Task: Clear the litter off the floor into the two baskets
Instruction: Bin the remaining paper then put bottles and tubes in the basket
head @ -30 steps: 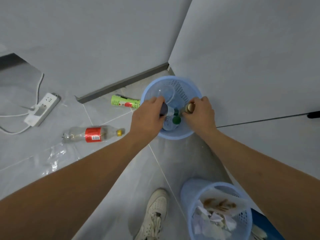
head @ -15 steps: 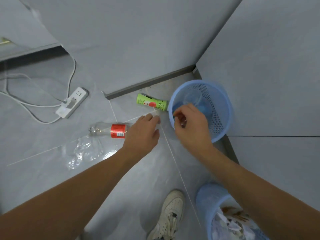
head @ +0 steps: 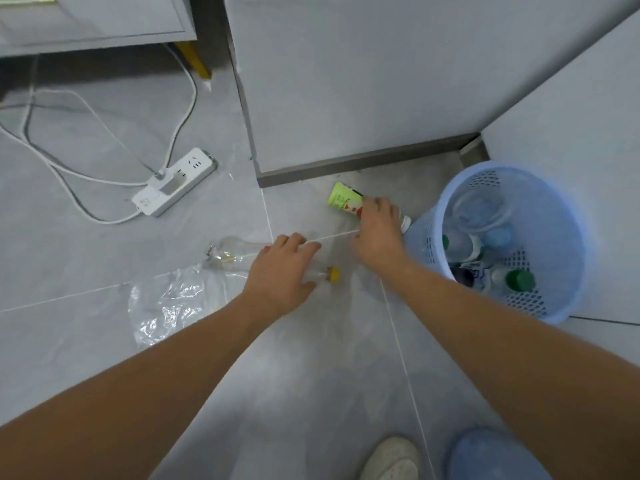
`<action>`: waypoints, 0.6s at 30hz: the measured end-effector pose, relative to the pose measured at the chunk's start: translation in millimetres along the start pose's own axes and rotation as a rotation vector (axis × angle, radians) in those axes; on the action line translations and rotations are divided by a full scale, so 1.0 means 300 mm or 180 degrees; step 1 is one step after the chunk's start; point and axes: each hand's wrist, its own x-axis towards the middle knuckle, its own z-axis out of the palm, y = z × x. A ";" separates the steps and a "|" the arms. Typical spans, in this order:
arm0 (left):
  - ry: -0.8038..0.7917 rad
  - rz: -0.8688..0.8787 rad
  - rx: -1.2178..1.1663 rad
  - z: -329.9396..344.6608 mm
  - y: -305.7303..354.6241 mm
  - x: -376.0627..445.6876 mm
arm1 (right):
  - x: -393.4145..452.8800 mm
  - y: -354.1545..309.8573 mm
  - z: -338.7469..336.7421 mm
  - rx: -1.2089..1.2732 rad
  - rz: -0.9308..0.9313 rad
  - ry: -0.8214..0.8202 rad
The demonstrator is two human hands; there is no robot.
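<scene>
Reaching down, you closed your left hand (head: 280, 271) over the clear plastic bottle with the yellow cap (head: 228, 254) and your right hand (head: 377, 226) round the green-labelled bottle (head: 343, 197); neither was lifted, the crumpled clear plastic wrap (head: 162, 306) lay untouched, and the round blue mesh basket (head: 554, 306) already held several bottles.

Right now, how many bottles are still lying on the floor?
2. A clear bottle with a yellow cap lies under the left hand. A green bottle lies beside the basket, under the right hand. More may lie out of view.

The left hand (head: 282, 271) hides the clear bottle's (head: 230, 254) label and middle; the right hand (head: 377, 233) covers the green bottle's (head: 343, 198) near half; the second basket (head: 485, 455) and a shoe (head: 391, 460) are cut off at the near edge.
</scene>
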 end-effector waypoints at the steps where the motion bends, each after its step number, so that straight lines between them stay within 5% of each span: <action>1: -0.0047 0.0059 0.0068 0.021 -0.003 0.026 | 0.031 0.018 0.019 -0.0100 0.0037 -0.0016; 11: -0.0506 0.0354 0.0895 0.151 -0.025 0.030 | 0.026 0.087 0.146 -0.0397 -0.0267 -0.0024; 18: 0.0252 0.0535 0.0234 -0.019 0.033 -0.137 | -0.275 -0.026 -0.021 0.0803 -0.0227 0.0342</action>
